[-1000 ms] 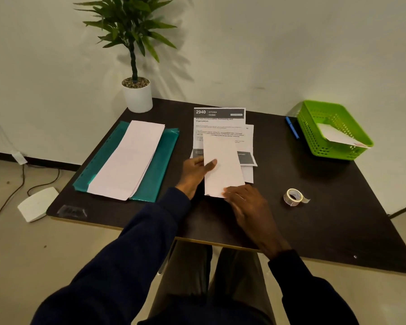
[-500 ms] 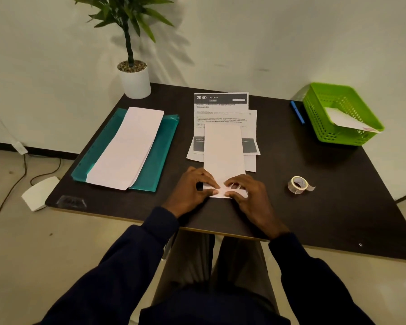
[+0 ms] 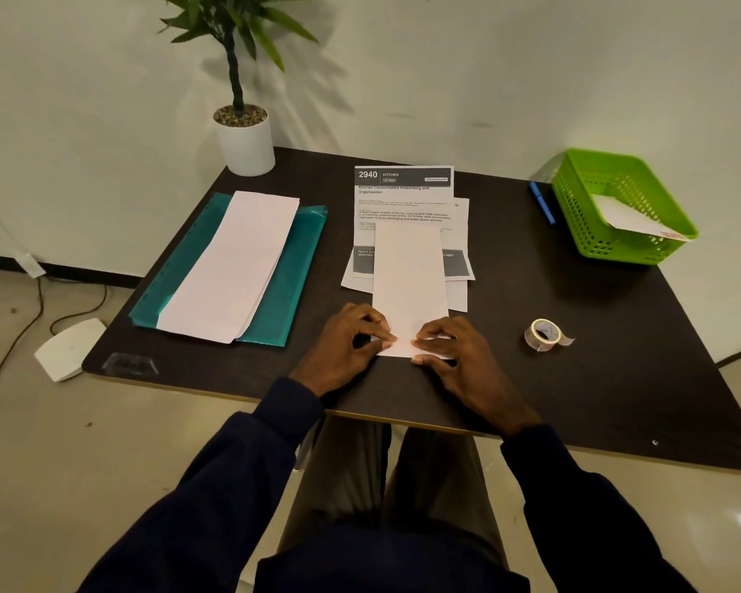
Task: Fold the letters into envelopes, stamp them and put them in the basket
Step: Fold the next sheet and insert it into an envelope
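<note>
Both hands press the near end of a folded letter (image 3: 408, 276) flat on the worktop (image 3: 574, 378). The left hand (image 3: 346, 344) and right hand (image 3: 458, 357) have fingers curled, fingertips pinning the paper's edge.

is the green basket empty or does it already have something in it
Not empty: the green basket holds one white envelope, leaning against its right wall.

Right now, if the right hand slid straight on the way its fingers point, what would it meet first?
The right hand points left along the folded letter; it would likely meet the left hand fingertips first, almost at once.
</note>
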